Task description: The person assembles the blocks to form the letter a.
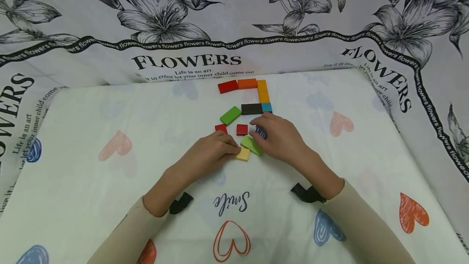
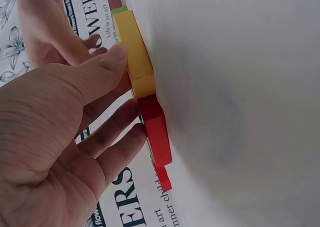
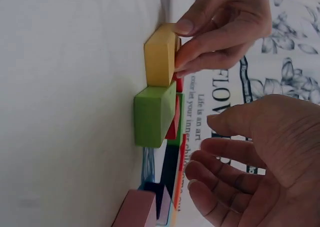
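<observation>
My left hand (image 1: pixel 205 152) pinches a pale yellow block (image 1: pixel 243 155) between thumb and fingers on the cloth. A light green block (image 1: pixel 251 145) adjoins it, end to end in the right wrist view. My right hand (image 1: pixel 283 137) hovers beside the green block, fingers loosely bent and holding nothing, as the right wrist view shows. One small red block (image 1: pixel 242 129) sits between the hands; another red block (image 1: pixel 221 128) is partly hidden by the left fingers. Low in the right wrist view is a pink block (image 3: pixel 135 209), hidden by my right hand in the head view.
Beyond the hands runs a bent line of blocks: green (image 1: pixel 230 115), black (image 1: pixel 251 109), light blue (image 1: pixel 266 107), yellow-orange (image 1: pixel 263 91), orange (image 1: pixel 247 83) and red (image 1: pixel 228 86). A white heart-printed cloth (image 1: pixel 176 113) lies beneath. Black straps (image 1: pixel 307 193) hang by both wrists.
</observation>
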A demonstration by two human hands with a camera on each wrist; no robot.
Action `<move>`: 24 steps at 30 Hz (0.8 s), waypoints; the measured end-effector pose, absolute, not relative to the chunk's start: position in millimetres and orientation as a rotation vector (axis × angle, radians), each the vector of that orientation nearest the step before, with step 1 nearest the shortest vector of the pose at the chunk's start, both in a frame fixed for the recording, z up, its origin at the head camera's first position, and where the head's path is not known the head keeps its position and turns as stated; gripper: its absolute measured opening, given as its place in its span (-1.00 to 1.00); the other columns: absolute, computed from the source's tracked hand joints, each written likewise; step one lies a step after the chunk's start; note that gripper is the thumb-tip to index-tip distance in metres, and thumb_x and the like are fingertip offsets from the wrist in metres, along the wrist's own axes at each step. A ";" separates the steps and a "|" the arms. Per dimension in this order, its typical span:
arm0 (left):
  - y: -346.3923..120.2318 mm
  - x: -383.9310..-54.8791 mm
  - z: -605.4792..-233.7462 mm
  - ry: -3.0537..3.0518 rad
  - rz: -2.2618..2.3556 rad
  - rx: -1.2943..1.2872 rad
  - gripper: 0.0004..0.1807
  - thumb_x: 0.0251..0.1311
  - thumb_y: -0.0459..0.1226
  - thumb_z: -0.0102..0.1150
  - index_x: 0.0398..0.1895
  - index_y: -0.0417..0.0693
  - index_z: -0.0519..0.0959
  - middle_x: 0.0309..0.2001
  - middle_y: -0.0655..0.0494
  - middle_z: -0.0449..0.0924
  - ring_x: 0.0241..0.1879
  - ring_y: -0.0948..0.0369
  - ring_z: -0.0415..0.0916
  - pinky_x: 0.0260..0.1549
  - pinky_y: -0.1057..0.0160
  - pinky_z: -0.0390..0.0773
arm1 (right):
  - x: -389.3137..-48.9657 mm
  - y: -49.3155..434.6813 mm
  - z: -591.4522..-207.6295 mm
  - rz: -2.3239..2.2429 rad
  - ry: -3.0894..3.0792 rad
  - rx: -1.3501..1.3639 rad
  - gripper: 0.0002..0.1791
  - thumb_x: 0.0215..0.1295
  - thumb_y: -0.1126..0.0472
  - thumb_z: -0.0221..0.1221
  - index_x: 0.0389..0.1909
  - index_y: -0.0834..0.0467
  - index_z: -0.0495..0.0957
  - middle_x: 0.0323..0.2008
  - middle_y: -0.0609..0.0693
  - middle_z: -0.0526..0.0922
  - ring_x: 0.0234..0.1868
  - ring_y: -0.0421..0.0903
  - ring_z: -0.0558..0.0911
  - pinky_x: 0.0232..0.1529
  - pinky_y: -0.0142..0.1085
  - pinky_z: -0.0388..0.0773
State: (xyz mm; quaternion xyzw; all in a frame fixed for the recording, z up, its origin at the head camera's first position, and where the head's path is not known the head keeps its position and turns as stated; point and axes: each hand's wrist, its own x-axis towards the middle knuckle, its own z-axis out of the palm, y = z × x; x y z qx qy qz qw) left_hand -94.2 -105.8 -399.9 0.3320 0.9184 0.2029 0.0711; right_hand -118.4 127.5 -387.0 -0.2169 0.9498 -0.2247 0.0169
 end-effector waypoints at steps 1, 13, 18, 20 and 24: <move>-105.8 -94.2 -399.7 2.762 0.610 0.996 -0.73 0.29 -0.26 0.46 0.05 0.04 0.82 0.00 0.15 0.81 0.08 0.18 0.63 0.10 0.22 0.72 | -120.9 124.3 -386.4 -0.680 2.948 -0.679 -0.63 0.40 0.04 0.37 0.12 0.12 0.74 -0.13 0.04 0.74 -0.21 -0.05 0.65 -0.15 -0.21 0.73; -108.2 -91.5 -403.6 2.762 0.626 1.037 -0.75 0.28 -0.24 0.47 0.02 0.05 0.83 -0.02 0.15 0.80 0.06 0.19 0.63 0.07 0.23 0.72 | -137.8 92.8 -389.4 -0.482 2.894 -0.667 -0.63 0.44 -0.05 0.32 0.02 0.15 0.75 -0.16 0.08 0.74 -0.25 -0.05 0.66 -0.28 -0.25 0.70; -109.6 -88.3 -404.4 2.761 0.636 1.080 -0.76 0.29 -0.25 0.46 0.02 0.05 0.83 -0.04 0.16 0.81 0.06 0.19 0.63 0.06 0.22 0.72 | -139.3 85.3 -392.1 -0.474 2.903 -0.613 -0.56 0.42 -0.13 0.32 -0.03 0.17 0.74 -0.17 0.07 0.77 -0.22 -0.03 0.70 -0.23 -0.22 0.73; -109.2 -89.1 -402.7 2.775 0.640 1.078 -0.76 0.29 -0.25 0.47 0.01 0.05 0.84 -0.04 0.16 0.81 0.05 0.19 0.63 0.05 0.23 0.72 | -141.3 82.9 -391.0 -0.500 2.904 -0.585 -0.57 0.40 -0.13 0.34 -0.05 0.18 0.74 -0.18 0.07 0.76 -0.20 -0.03 0.69 -0.21 -0.20 0.73; -109.0 -91.7 -399.9 2.786 0.630 1.071 -0.75 0.28 -0.26 0.47 0.01 0.04 0.83 -0.05 0.15 0.80 0.03 0.19 0.62 0.03 0.25 0.73 | -145.4 80.2 -388.4 -0.523 2.893 -0.555 -0.59 0.37 -0.06 0.38 0.01 0.18 0.74 -0.13 0.07 0.76 -0.13 -0.02 0.68 -0.12 -0.18 0.74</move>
